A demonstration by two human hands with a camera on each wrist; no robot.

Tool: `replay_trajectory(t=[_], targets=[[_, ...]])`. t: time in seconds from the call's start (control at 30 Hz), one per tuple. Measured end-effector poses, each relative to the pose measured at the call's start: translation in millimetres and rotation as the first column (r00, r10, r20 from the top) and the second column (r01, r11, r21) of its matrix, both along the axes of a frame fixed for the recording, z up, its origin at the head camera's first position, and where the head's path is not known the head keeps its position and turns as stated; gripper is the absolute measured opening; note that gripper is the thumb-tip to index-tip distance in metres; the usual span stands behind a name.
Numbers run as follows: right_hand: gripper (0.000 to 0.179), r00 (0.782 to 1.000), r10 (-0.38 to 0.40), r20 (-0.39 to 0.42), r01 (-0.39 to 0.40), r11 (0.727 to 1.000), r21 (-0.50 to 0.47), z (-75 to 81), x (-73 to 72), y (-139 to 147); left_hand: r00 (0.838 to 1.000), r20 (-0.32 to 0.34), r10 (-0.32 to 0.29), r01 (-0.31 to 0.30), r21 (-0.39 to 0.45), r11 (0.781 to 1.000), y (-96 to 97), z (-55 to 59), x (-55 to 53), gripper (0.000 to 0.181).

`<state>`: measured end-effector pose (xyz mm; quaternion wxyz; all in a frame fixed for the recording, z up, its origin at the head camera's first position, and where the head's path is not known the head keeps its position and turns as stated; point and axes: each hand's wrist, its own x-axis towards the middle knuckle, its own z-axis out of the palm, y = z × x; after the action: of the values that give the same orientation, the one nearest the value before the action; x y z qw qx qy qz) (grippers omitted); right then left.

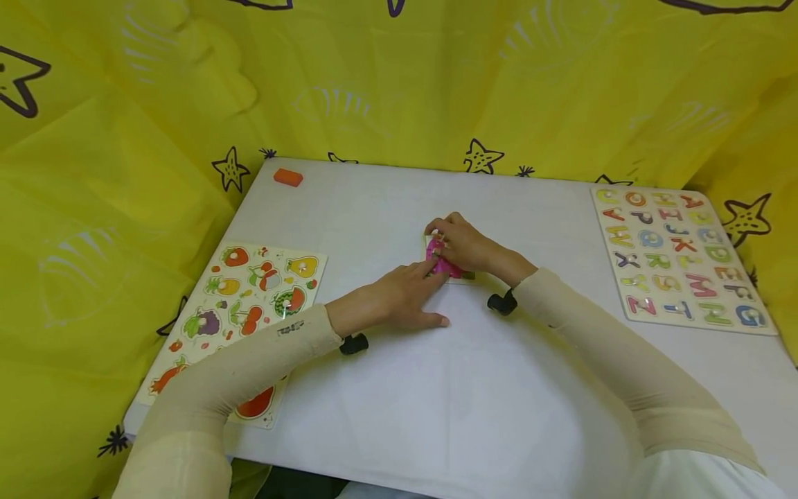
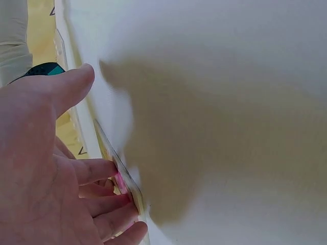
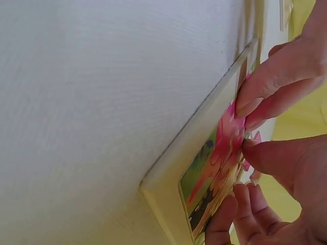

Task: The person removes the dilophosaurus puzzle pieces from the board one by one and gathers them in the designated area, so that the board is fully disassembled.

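A small jigsaw puzzle [image 1: 454, 272] with a pink and green picture and a pale raised border lies on the table. My left hand [image 1: 408, 294] reaches over from the left, its fairly straight fingers resting on the picture and the thumb held apart. In the right wrist view, the left fingertips [image 3: 250, 108] press the pink part. Curled over the puzzle's far side is my right hand [image 1: 464, 242]. Its thumb and fingers pinch a small pink puzzle piece [image 3: 256, 176], partly hidden by them, just above the picture.
On the left lies a fruit and vegetable peg board [image 1: 215, 284], partly under the left sleeve. A letter peg board [image 1: 670, 277] sits at the right. An orange block [image 1: 288, 177] is near the far left corner. Yellow cloth [image 1: 399, 83] hangs behind the white table [image 1: 399, 416].
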<state>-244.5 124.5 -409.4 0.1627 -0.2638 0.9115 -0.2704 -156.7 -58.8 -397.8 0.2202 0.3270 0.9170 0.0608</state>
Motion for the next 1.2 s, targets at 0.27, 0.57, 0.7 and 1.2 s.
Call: replay_trajectory(t=[0.27,0.57,0.7,1.2], targets=[[0.028,1.000,-0.027,-0.002,0.027,0.998,-0.065,0.1,-5.3,10.4,1.000,-0.001,0.000,0.000,-0.015,1.000,2.9,-1.5,0.1,0.094],[0.029,0.997,-0.027,0.068,0.034,0.994,-0.106,10.6,-9.5,17.5,1.000,-0.003,0.007,-0.008,-0.025,1.000,3.7,-1.2,0.8,0.095],[0.025,0.996,-0.063,0.067,0.071,0.988,-0.139,23.3,-9.4,23.6,1.000,0.008,0.016,-0.016,-0.028,0.999,4.1,-0.4,1.1,0.096],[0.023,0.980,-0.193,0.042,0.194,0.981,-0.027,42.6,-9.7,101.5,1.000,0.008,0.023,-0.022,-0.031,0.999,5.5,-1.8,2.6,0.097]])
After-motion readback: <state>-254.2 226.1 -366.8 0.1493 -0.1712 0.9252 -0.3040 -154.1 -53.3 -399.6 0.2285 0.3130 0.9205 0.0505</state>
